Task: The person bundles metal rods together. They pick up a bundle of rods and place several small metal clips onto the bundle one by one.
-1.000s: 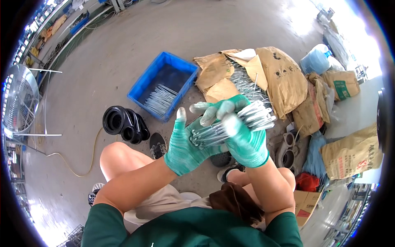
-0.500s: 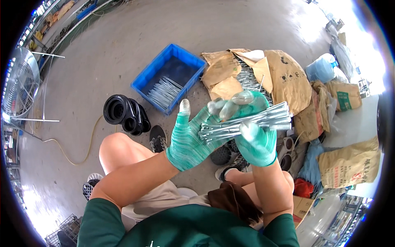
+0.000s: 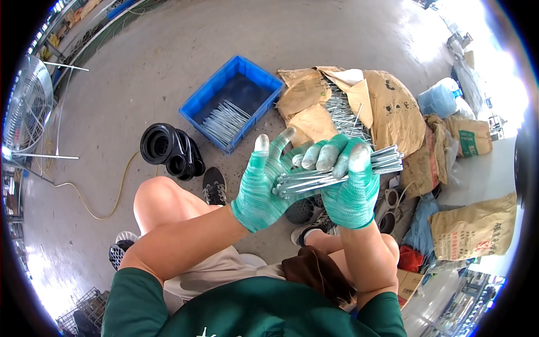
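A bundle of long silvery metal rods [image 3: 306,182], which look like long bolts, lies level in front of me. My right hand [image 3: 351,188], in a green glove with grey fingertips, is closed around it, fingers curled over the top. The rods' other ends [image 3: 387,159] jut out past that hand to the right. My left hand [image 3: 264,182], gloved the same way, has its fingers stretched and apart, its palm by the left ends of the bundle. Beyond my hands, more rods [image 3: 226,122] lie in a blue plastic crate [image 3: 193,117], and others [image 3: 343,112] in a torn brown paper sack [image 3: 393,106].
Black ring-shaped parts [image 3: 168,150] stand on the floor left of my feet. A wire fan [image 3: 28,106] is at far left, with a yellow hose [image 3: 120,194] nearby. At right are a blue water jug [image 3: 438,98], further sacks [image 3: 474,227] and a cardboard box [image 3: 409,285].
My right hand's fingers have curled down over the bundle, and its thumb has moved up. The left hand's fingers have spread upward, away from the right hand's. The bundle has shifted slightly right.
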Available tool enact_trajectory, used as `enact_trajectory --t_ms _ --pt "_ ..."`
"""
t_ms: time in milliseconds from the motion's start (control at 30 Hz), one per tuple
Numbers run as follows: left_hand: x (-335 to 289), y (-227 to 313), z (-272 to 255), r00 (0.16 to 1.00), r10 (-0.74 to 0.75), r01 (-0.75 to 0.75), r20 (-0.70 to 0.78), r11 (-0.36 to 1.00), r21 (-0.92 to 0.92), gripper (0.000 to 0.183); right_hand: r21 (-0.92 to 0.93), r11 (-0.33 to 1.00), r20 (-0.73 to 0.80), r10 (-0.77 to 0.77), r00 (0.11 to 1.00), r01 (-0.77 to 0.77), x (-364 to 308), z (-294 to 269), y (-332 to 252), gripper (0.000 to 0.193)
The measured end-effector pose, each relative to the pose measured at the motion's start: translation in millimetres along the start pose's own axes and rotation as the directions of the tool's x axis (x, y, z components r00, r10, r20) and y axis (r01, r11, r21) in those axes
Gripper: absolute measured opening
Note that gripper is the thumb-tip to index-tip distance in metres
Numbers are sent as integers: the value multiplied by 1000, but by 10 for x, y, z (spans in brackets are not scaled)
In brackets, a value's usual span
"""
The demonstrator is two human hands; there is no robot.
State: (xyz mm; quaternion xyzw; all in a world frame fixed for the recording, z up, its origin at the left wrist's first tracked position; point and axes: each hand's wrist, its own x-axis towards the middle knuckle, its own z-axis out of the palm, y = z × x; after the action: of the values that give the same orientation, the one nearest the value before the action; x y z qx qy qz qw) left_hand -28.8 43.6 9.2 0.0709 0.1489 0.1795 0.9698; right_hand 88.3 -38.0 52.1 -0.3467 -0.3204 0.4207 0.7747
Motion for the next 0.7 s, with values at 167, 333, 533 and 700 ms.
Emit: enact_trajectory --t_ms 167,333,533,700 --pt "3 54 44 991 -134 133 -2 987 -92 72 -98 994 -91 -49 995 40 -31 218 -101 50" --pt "-10 72 43 988 -131 136 78 989 -65 86 -132 991 110 -10 994 24 5 33 -57 53" --pt "-11 38 -2 988 -148 152 40 979 -138 78 -144 981 122 -111 986 129 70 -59 14 21" --pt "26 22 -25 990 -107 123 90 974 -189 73 -21 999 93 40 995 -39 60 -43 -37 27"
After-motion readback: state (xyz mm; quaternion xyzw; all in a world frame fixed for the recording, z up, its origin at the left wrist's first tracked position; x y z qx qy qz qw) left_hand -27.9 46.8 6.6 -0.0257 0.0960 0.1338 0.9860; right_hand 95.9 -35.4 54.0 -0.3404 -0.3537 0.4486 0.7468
